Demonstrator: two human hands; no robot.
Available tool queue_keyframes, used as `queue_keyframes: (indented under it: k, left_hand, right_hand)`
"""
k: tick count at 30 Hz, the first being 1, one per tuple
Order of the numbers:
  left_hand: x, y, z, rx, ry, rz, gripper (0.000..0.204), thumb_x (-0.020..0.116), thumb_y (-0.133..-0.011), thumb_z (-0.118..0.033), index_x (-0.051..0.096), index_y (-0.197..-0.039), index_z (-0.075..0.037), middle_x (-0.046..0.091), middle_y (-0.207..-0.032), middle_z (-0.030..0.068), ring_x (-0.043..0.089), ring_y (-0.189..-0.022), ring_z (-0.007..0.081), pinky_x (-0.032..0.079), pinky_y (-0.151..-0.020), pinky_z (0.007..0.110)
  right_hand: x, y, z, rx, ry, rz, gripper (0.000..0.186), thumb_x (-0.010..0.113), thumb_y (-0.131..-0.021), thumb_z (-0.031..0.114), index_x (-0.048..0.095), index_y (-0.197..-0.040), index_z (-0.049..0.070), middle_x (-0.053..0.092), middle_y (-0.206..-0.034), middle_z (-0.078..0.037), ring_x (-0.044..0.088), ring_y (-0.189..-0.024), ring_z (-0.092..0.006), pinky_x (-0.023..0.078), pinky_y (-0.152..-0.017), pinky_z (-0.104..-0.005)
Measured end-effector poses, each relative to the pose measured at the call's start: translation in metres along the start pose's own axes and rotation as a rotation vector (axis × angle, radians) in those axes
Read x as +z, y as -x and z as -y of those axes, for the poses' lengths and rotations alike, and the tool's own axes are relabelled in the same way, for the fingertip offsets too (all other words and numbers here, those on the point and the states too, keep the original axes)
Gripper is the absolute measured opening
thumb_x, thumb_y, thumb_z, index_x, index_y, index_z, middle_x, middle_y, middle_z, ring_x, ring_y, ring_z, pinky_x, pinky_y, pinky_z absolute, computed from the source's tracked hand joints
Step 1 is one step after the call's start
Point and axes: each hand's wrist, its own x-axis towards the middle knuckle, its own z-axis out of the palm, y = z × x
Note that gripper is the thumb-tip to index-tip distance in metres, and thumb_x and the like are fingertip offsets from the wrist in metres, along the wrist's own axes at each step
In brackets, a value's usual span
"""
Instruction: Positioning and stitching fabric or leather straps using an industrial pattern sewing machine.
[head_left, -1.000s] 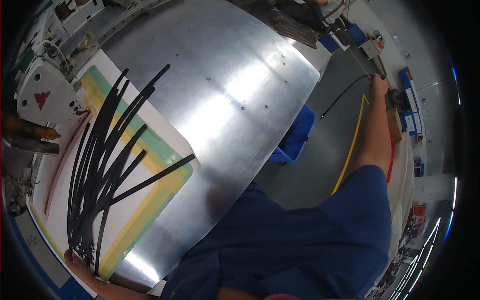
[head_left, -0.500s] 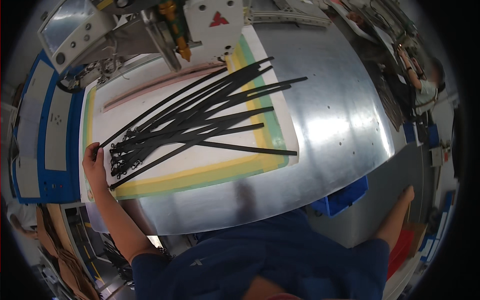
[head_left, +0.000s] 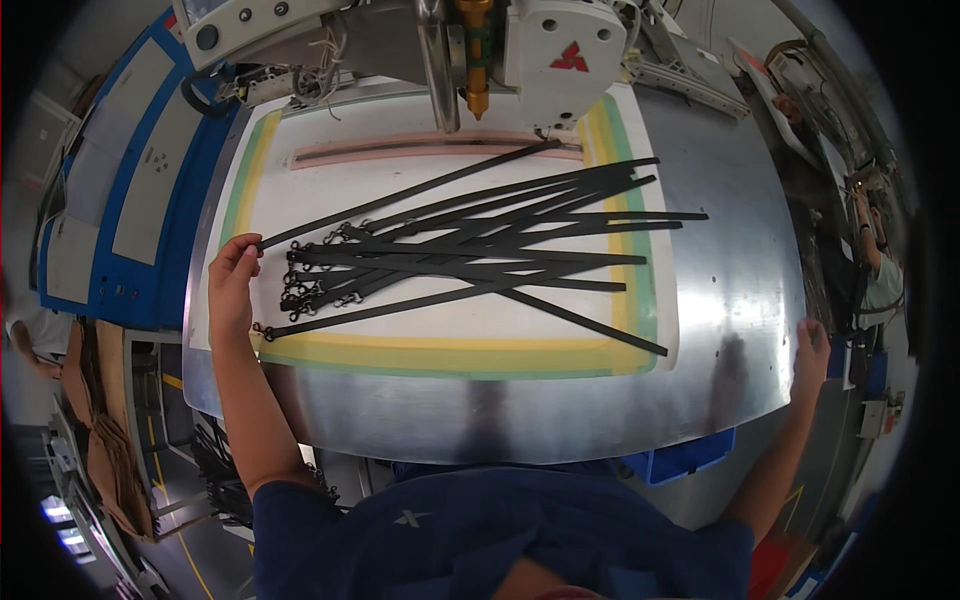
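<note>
My left hand (head_left: 238, 272) is closed on the near-left end of a black strap (head_left: 410, 190). That strap runs up to the right, its far end lying by a long pinkish strip (head_left: 350, 151) on the white work surface (head_left: 235, 290). Just right of the hand, several more black straps (head_left: 500, 262) lie crossed in a loose pile. Small dark clip hooks (head_left: 300, 275) gather at their left ends. My right hand (head_left: 812, 348) is at the right edge of the metal table, fingers loosely stretched, with nothing visible in it.
A sewing machine head (head_left: 565, 60) with a brass-coloured pointed part (head_left: 477, 95) hangs over the back of the metal table (head_left: 720, 300). Blue cabinets (head_left: 120, 190) stand left. A blue bin (head_left: 685, 458) sits below the front edge. Another person (head_left: 880, 270) works at far right.
The view has shifted. The held strap has been drawn away from the pile, its far end now by the pinkish strip. My right hand has come up and forward to the table's edge.
</note>
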Motion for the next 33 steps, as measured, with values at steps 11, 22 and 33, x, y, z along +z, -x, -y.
queue_keyframes:
  k: [11, 22, 33]
  left_hand:
    - [-0.032, -0.034, -0.01, -0.012, -0.189, 0.345, 0.025, 0.073, -0.095, 0.001, 0.073, -0.12, 0.002, 0.071, -0.1, 0.0012, 0.063, -0.092, 0.0092, 0.051, -0.087, 0.026]
    - [0.029, -0.094, -0.029, 0.676, -0.409, 0.532, 0.02, 0.08, -0.083, 0.004, 0.073, -0.1, -0.006, 0.078, -0.105, 0.0063, 0.069, -0.092, 0.021, 0.053, -0.088, 0.033]
    - [0.012, -0.171, 0.028, 1.008, -0.681, 0.639, 0.032, 0.078, -0.088, -0.02, 0.069, -0.117, -0.009, 0.067, -0.125, 0.013, 0.061, -0.118, 0.036, 0.048, -0.102, 0.046]
  right_hand:
    - [0.274, 0.159, 0.33, -0.863, 0.371, 0.793, 0.053, 0.088, -0.083, 0.034, 0.07, -0.127, 0.01, 0.066, -0.116, -0.008, 0.071, -0.093, -0.031, 0.059, -0.078, -0.0421]
    - [0.45, 0.178, 0.459, -1.337, 0.226, 0.482, 0.032, 0.082, -0.081, 0.019, 0.073, -0.111, 0.013, 0.07, -0.118, -0.003, 0.068, -0.106, -0.0257, 0.059, -0.085, -0.0374]
    - [0.52, 0.163, 0.497, -0.819, 0.211, 0.964, 0.022, 0.077, -0.094, 0.021, 0.074, -0.111, 0.007, 0.076, -0.109, -0.013, 0.071, -0.102, -0.0366, 0.055, -0.09, -0.0451]
